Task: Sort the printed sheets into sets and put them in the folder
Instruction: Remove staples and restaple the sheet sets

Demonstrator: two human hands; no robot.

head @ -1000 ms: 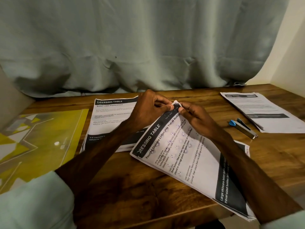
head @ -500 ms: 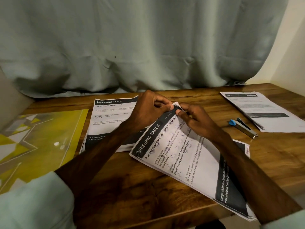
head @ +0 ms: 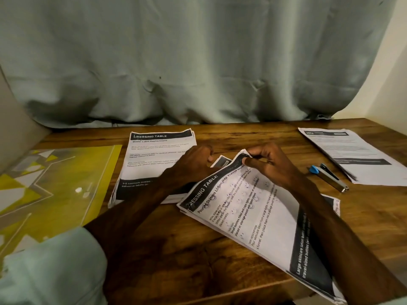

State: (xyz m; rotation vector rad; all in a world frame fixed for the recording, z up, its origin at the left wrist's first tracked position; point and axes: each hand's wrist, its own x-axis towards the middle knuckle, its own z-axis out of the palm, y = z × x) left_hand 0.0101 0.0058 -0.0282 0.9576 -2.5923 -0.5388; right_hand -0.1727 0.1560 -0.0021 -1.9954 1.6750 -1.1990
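Pinching the top corner of the slanted set of sheets (head: 253, 216) between thumb and fingers, my right hand (head: 272, 167) holds it raised off the bench (head: 187, 260). My left hand (head: 191, 166) sits just beside that corner, fingers loosely curled, gripping nothing. A second set (head: 154, 159) lies under my left wrist, a third set (head: 352, 155) at far right beside the stapler (head: 329, 177). The yellow folder (head: 61, 186) lies flat at left; its contents I cannot make out.
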